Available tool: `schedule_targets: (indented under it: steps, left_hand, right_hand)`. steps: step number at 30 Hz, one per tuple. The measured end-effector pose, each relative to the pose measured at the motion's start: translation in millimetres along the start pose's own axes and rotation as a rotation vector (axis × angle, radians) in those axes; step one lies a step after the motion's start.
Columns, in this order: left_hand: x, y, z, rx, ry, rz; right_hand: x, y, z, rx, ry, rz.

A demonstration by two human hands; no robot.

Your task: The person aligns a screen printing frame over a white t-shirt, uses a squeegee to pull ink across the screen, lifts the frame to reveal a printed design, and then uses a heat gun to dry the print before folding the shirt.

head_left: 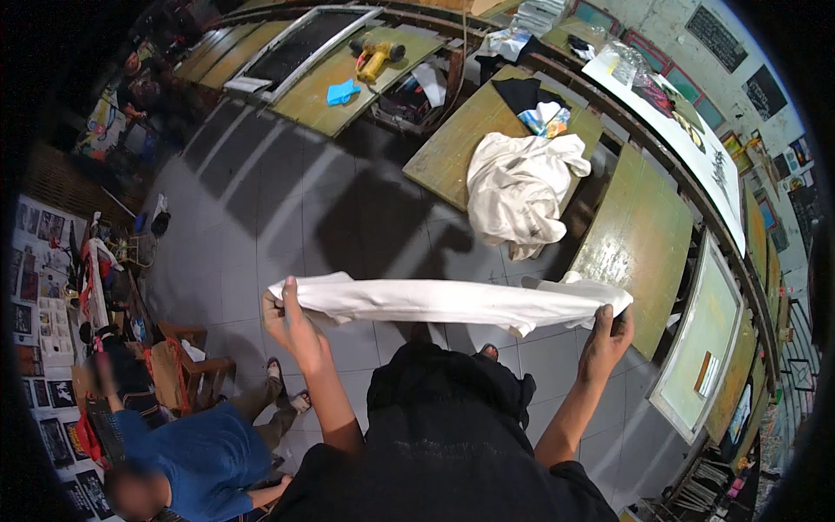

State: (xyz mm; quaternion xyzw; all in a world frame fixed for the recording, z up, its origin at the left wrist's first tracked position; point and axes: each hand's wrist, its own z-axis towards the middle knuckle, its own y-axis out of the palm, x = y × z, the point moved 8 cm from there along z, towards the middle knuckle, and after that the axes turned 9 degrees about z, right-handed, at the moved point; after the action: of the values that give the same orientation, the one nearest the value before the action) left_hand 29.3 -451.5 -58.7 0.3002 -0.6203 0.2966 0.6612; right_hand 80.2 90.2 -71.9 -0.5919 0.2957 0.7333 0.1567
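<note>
The grey tiled floor (287,200) fills the middle of the view, with long wooden tables ranged around it. A green-topped table (639,235) stands at the right, and beyond its far edge a long white banner (687,130) with dark prints runs along the wall side. Another wooden table (487,130) sits ahead in the centre; a heap of cream cloth (522,187) lies on its near right corner and hangs a little over the edge, with a black garment (522,91) towards its far end. On the far left table (326,96) a framed dark screen (304,43) lies along the left edge, a yellow heat gun (376,54) rests near the far edge, and a small blue rag (343,91) lies close to the middle.

A white cloth (444,302) is stretched level in the air above the floor, in front of the person's black-clad body, carried by nothing but the hands. The left hand (291,326) is clamped on the cloth's left end, fingers curled over the bunched edge. The right hand (609,329) is clamped on the right end, where the fabric folds over its knuckles.

At the lower left, another person in a blue shirt (204,457) sits beside a small wooden stool (187,361)
</note>
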Motion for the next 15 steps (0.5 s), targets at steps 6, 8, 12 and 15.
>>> schedule_targets:
  steps: [6, 8, 12, 15]
  left_hand:
    - [-13.8, -24.5, 61.1, -0.031, 0.008, -0.007]
    - [-13.2, -37.6, 77.1, 0.013, 0.022, -0.009]
    - [-17.5, -69.7, 113.9, 0.111, 0.034, 0.008]
    - [-28.2, -99.7, 143.9, 0.198, 0.040, 0.019]
  right_hand:
    - [15.0, 69.3, -8.3, 0.046, -0.006, 0.073]
    - [24.6, 93.1, -9.9, 0.021, 0.016, 0.106]
    - [50.3, 152.6, 1.2, -0.141, 0.047, 0.121]
    - [62.3, 218.9, 6.9, -0.194, 0.054, 0.122]
